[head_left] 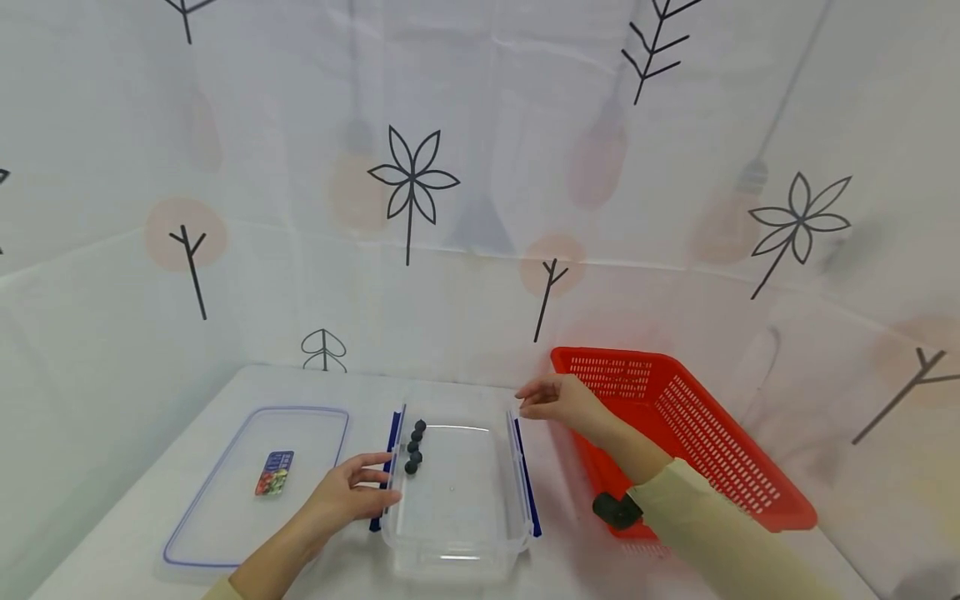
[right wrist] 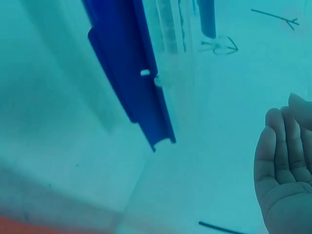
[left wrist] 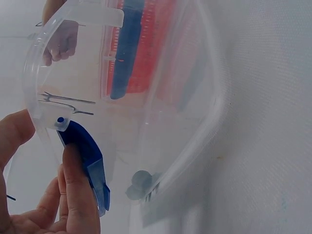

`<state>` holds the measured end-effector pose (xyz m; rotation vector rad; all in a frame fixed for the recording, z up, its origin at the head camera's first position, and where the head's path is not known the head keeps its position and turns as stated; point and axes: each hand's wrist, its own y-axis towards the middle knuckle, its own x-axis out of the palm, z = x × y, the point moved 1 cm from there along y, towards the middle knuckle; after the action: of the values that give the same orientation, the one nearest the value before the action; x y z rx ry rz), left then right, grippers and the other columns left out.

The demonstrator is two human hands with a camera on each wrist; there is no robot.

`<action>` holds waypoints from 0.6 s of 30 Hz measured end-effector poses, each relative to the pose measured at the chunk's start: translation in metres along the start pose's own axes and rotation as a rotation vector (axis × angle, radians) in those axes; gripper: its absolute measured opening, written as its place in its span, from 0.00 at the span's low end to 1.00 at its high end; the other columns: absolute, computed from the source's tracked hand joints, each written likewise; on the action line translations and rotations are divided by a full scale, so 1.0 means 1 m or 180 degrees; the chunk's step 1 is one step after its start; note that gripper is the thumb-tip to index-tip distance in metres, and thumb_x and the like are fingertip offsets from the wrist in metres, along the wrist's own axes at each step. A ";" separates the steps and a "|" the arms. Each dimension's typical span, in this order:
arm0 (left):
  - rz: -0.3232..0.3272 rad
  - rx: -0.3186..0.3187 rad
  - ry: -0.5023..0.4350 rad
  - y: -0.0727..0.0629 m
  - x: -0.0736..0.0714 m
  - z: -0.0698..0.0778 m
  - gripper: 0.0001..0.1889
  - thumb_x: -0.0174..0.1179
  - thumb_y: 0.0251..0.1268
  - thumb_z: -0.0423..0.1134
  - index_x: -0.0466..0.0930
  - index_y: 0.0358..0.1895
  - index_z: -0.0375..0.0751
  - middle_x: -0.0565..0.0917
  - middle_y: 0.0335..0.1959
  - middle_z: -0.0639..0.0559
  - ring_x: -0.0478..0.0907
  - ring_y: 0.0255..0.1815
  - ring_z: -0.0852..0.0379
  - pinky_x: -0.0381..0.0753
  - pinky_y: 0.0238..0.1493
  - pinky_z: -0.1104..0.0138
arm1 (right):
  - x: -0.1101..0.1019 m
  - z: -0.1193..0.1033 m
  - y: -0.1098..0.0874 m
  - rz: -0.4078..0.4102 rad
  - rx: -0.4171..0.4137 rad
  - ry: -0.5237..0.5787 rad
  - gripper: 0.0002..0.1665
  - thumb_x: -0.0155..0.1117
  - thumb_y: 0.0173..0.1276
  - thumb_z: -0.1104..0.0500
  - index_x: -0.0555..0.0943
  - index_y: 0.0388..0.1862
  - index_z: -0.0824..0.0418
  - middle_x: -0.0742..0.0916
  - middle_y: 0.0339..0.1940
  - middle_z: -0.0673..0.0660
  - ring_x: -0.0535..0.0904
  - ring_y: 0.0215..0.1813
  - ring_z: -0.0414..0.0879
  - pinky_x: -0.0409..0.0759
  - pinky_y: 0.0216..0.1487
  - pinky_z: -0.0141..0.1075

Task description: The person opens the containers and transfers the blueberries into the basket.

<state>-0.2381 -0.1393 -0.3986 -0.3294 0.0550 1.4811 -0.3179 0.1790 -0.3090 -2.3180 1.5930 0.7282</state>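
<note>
A clear plastic storage box with blue latches hanging down its sides stands in the middle of the table. Several small dark round berries, like blueberries, lie in a row along its left wall inside. My left hand holds the box's left side, the thumb at the rim and the fingers against the blue latch. Over the far right corner of the box my right hand hovers with nothing in it, its fingers loosely bent. The right wrist view shows that hand apart from the right blue latch.
To the left lies a clear lid with a blue edge and a colourful label. A red slotted basket stands on the right, beneath the right forearm. A patterned cloth hangs behind the table.
</note>
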 end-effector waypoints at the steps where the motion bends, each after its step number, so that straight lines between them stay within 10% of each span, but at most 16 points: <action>1: 0.0004 -0.0005 0.0005 0.000 0.000 0.000 0.36 0.73 0.47 0.42 0.69 0.62 0.39 0.77 0.47 0.44 0.76 0.42 0.52 0.82 0.41 0.58 | 0.003 -0.001 0.001 -0.0024 -0.0041 -0.0014 0.13 0.67 0.60 0.60 0.82 0.44 0.64 0.85 0.34 0.56 0.81 0.41 0.52 0.80 0.47 0.40; 18: -0.0031 -0.0044 -0.0021 -0.001 0.000 0.002 0.37 0.73 0.45 0.44 0.69 0.61 0.38 0.77 0.48 0.44 0.76 0.42 0.52 0.81 0.42 0.58 | 0.050 -0.017 0.024 -0.0321 -0.0056 0.0192 0.12 0.68 0.60 0.60 0.82 0.43 0.62 0.84 0.34 0.54 0.80 0.40 0.50 0.80 0.46 0.36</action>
<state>-0.2376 -0.1390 -0.3968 -0.3356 0.0376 1.4734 -0.3209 0.1219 -0.3189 -2.4349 1.4868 0.6578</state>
